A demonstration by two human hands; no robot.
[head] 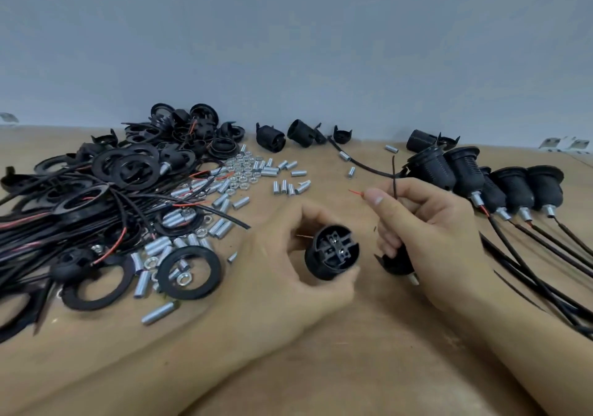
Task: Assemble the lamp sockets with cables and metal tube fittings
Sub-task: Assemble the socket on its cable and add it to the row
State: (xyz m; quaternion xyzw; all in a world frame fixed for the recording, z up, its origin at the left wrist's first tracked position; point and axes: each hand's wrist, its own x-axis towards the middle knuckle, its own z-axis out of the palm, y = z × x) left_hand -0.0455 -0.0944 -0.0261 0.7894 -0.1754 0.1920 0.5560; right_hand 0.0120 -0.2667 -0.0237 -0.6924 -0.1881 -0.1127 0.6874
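The left hand (288, 255) grips a black socket body (332, 253), terminals up. At three o'clock, the right hand (426, 232) pinches a red wire (356, 193) and black wire (394, 175), its lower fingers curled around a socket cap (396, 263).

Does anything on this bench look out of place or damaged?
Nothing looks broken. The loose metal tubes and nuts lie scattered among tangled cables, while the finished sockets sit in a neat row on the right.
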